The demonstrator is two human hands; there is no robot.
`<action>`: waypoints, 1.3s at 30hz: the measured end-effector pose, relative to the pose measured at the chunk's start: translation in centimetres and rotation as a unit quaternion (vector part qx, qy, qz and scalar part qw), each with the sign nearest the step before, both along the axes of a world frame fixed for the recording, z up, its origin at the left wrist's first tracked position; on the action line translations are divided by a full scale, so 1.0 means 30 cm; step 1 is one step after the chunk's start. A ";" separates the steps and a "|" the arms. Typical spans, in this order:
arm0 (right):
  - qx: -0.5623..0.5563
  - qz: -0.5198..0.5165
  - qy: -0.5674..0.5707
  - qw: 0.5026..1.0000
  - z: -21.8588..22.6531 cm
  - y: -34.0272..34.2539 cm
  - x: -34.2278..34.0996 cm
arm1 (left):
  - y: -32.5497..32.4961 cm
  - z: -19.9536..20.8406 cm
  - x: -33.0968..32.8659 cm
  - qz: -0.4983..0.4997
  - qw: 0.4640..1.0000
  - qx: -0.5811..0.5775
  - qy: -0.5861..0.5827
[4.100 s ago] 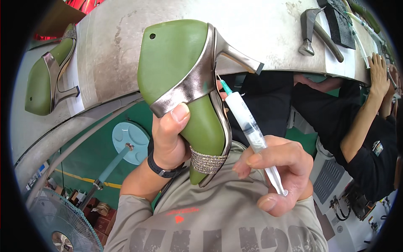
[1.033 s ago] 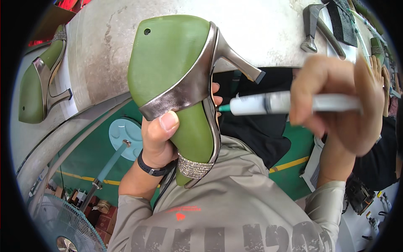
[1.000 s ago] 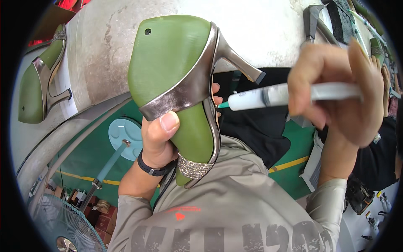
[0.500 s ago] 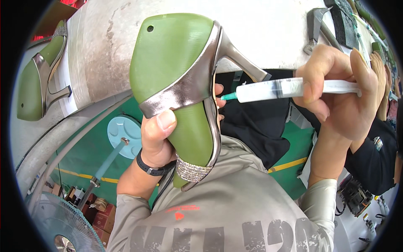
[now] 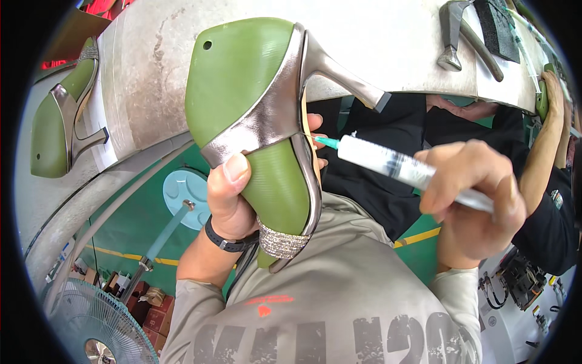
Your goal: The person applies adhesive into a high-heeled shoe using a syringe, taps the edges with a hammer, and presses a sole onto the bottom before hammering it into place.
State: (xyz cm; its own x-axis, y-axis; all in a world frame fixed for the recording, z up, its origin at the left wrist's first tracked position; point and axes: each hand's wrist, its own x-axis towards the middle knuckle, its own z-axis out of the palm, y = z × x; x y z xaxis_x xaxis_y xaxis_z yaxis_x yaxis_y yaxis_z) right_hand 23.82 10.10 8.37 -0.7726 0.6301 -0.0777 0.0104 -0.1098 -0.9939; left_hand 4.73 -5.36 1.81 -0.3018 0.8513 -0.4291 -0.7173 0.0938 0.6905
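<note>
My left hand is closed around a high-heeled sandal fitted on a green shoe last. Its thumb presses beside the metallic strap, and the other fingertips show behind the sole. The sandal's heel points up and to the right, and a rhinestone band crosses its toe end. Between the fingers of my right hand is a clear syringe with a green tip and whitish contents. That tip points left at the sole edge near the strap; whether the thin needle touches it I cannot tell.
Another sandal on a green last lies on the worktable at the left. A hammer and a dark block rest at the back right. A co-worker's forearm reaches in at the right. A fan stands lower left.
The syringe has tilted, its rear end now lower, and its tip has come closer to the sole edge. My right hand has dropped. The held sandal has shifted slightly left.
</note>
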 end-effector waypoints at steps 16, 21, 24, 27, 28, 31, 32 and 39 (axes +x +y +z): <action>0.073 0.026 0.119 0.990 -0.062 -0.092 0.090 | 0.009 -0.005 0.014 -0.009 0.999 -0.008 0.035; 0.100 0.032 0.109 0.988 -0.048 -0.107 0.096 | 0.009 -0.006 0.008 -0.014 0.999 -0.005 0.048; 0.139 0.074 0.103 0.982 -0.049 -0.106 0.111 | 0.007 -0.009 0.009 -0.010 0.999 -0.006 0.049; 0.178 0.101 0.081 0.975 -0.035 -0.107 0.124 | 0.009 -0.012 0.004 -0.015 0.999 -0.004 0.052; 0.188 0.085 0.082 0.975 -0.034 -0.121 0.120 | 0.010 -0.012 0.002 -0.022 0.998 -0.004 0.058; 0.231 0.111 0.060 0.965 -0.014 -0.126 0.121 | 0.006 -0.015 0.002 -0.023 0.998 -0.007 0.059; 0.225 0.106 0.059 0.967 -0.014 -0.137 0.120 | 0.004 -0.019 0.002 -0.021 0.998 -0.007 0.059; 0.272 0.127 0.028 0.954 0.025 -0.167 0.118 | -0.004 -0.034 0.000 -0.031 0.997 0.008 0.070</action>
State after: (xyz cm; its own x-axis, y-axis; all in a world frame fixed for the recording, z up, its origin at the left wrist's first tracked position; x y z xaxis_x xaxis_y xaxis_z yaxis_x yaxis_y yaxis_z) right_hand 27.35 5.09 9.13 -0.8987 0.3577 0.2536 -0.0873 0.4208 -0.9029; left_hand 4.72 -5.49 0.80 -0.3041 0.8764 -0.3736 -0.6077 0.1236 0.7845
